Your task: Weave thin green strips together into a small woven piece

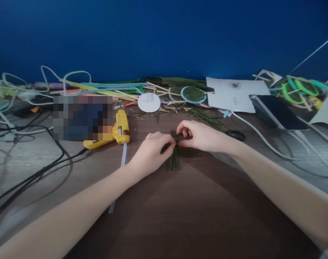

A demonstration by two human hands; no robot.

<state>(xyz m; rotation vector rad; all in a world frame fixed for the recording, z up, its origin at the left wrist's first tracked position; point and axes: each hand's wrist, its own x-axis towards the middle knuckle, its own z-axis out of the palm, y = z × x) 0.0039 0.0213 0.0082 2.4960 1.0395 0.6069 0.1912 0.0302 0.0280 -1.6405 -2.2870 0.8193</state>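
Observation:
A small weave of dark green leaf strips (174, 160) lies flat on the brown table (180, 216) at the centre. My left hand (150, 154) rests on its left side, fingers pinched on a strip. My right hand (200, 136) comes from the right, fingers curled and pinching the strips at the top of the weave. The two hands nearly touch above the piece. Several strips stick out below and to the right of the hands.
A yellow glue gun (118, 132) with a clear glue stick lies left of my hands, beside a blurred-out patch. Cables (31, 172) run across the left. At the back lie a white disc (149, 102), a green-filled ring (193, 94), white paper (234, 94), a phone (278, 112) and green loops (299, 88).

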